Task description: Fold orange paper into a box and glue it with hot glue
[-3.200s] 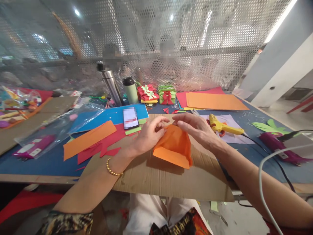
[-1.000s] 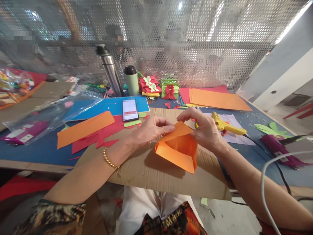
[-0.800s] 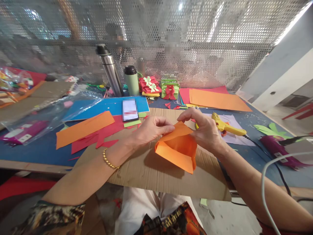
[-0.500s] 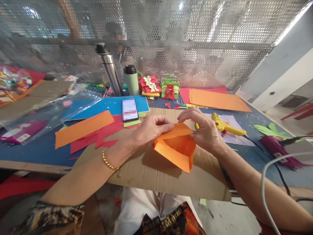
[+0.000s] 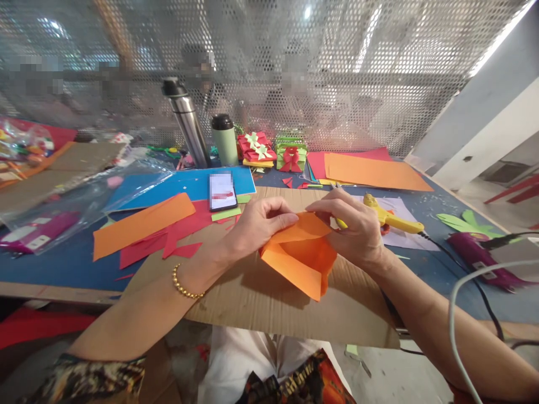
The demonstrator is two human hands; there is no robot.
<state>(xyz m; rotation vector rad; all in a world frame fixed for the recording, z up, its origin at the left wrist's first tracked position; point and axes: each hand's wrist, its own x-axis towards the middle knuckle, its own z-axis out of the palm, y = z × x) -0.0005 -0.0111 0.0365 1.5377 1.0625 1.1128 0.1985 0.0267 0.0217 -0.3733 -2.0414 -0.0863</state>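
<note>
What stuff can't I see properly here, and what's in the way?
All in the head view:
Folded orange paper: underside hidden, it faces away.
Yellow-handled tool: middle hidden behind the right hand.
Phone: words on it blurred into squares.
People at the back: blurry, behind holey mesh.
Left sleeve: cut off by the bottom edge.

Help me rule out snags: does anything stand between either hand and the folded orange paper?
Nothing visible does: the left hand and the right hand both hold the folded orange paper directly.
</note>
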